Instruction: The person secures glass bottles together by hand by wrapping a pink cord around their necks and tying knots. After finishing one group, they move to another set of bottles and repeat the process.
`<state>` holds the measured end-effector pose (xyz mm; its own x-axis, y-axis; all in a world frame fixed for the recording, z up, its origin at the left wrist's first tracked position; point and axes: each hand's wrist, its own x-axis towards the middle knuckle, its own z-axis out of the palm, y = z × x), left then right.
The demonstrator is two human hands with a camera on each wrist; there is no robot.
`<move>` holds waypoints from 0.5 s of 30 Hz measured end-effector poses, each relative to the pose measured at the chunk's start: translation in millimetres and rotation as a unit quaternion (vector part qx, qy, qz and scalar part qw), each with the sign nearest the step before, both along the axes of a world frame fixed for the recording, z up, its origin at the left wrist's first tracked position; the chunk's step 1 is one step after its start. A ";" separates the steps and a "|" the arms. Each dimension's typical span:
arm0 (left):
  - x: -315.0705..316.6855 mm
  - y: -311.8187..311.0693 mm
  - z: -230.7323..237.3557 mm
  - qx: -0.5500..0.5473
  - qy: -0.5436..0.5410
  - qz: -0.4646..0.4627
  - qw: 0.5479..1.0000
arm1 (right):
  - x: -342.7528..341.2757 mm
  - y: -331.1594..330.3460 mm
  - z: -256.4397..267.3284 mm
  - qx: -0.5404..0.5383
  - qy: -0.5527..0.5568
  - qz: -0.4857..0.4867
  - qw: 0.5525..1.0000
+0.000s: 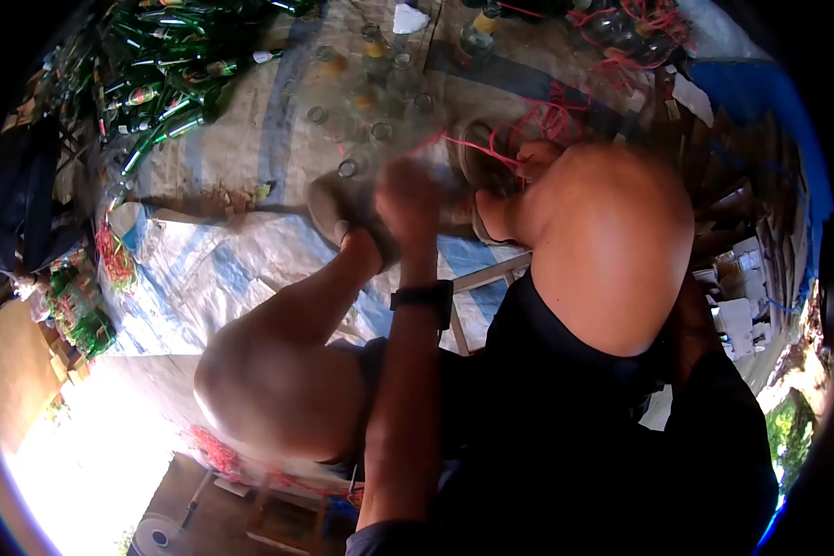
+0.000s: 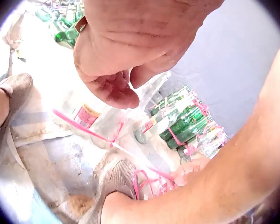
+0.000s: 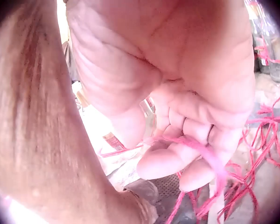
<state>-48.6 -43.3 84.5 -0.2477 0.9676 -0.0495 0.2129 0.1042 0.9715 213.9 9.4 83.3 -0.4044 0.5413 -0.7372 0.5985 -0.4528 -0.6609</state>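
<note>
Pink twine (image 3: 207,156), thin and fibrous: one strand passes across the curled fingers of the right hand (image 3: 177,107), while the slack lies in loose, tangled loops on the sheeting (image 1: 278,139). Clear glass bottles (image 1: 382,134), grouped closely and upright, mouths uppermost, some blurred; one carries a red-and-yellow label. In the left wrist view, a taut strand runs past their lower parts, crossed by a second.

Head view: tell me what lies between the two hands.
In the head view, a stretch of pink string and the right shoe lie between the left hand and right hand.
</note>
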 end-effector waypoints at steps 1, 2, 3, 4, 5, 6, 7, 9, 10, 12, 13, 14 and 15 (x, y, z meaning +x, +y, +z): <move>0.5 1.7 12.7 -0.022 0.060 0.037 0.997 | 1.3 -1.7 0.2 0.008 -0.005 0.003 1.000; 1.0 3.8 28.0 -0.044 0.119 0.075 0.989 | 3.0 -3.3 0.9 0.017 -0.008 0.007 1.000; 2.3 3.8 41.3 -0.041 0.119 0.079 0.989 | 5.9 -4.7 0.8 0.026 -0.013 0.010 1.000; 6.1 2.8 54.4 -0.032 0.082 0.085 0.992 | 9.1 -5.7 0.5 0.040 -0.017 0.015 0.999; 8.5 1.9 60.2 -0.023 0.047 0.092 0.994 | 12.0 -5.8 0.9 0.053 -0.022 0.019 0.998; 10.3 1.7 59.1 -0.020 0.048 0.096 0.994 | 14.4 -6.3 0.6 0.068 -0.026 0.025 0.997; 13.1 2.8 56.6 0.021 0.131 0.103 0.986 | 18.5 -5.8 0.0 0.086 -0.030 0.029 0.995; 17.4 3.4 69.0 0.035 0.194 0.101 0.975 | 29.5 -1.9 0.5 0.136 -0.041 0.038 0.989; 19.1 6.1 75.5 0.035 0.194 0.106 0.975 | 36.1 3.1 3.3 0.169 -0.047 0.042 0.984; 20.9 14.3 82.9 -0.003 0.171 0.134 0.976 | 50.3 17.0 12.5 0.250 -0.054 0.052 0.965; 20.7 17.0 80.6 -0.003 0.170 0.138 0.976 | 56.6 29.4 25.6 0.303 -0.058 0.052 0.950; 20.4 20.5 76.0 0.011 0.175 0.136 0.975 | 61.2 46.6 44.0 0.360 -0.061 0.060 0.929; 18.9 24.6 72.8 0.025 0.180 0.135 0.974 | 50.6 59.1 64.6 0.361 -0.060 0.064 0.928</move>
